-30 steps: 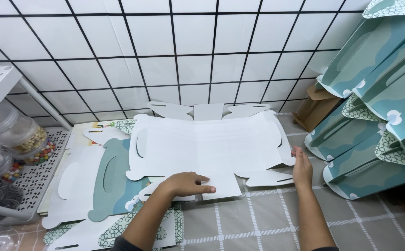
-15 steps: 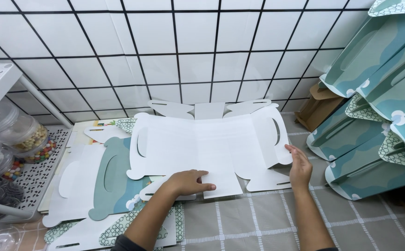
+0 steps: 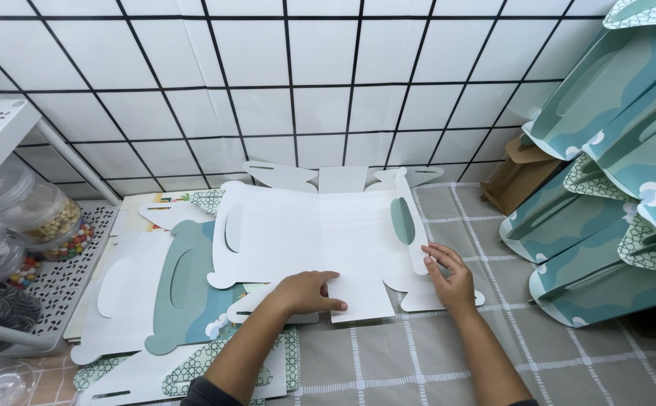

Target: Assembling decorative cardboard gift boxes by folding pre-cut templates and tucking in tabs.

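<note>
At frame centre, left hand presses the flat white box blank open-fingered; right hand fingers lift its right flap; other panels remain unfolded.

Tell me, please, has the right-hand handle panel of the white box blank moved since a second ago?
Yes. The handle panel lay flat on the checked tablecloth; the right hand has folded it upright, towards the tiled wall and blank's middle.
</note>
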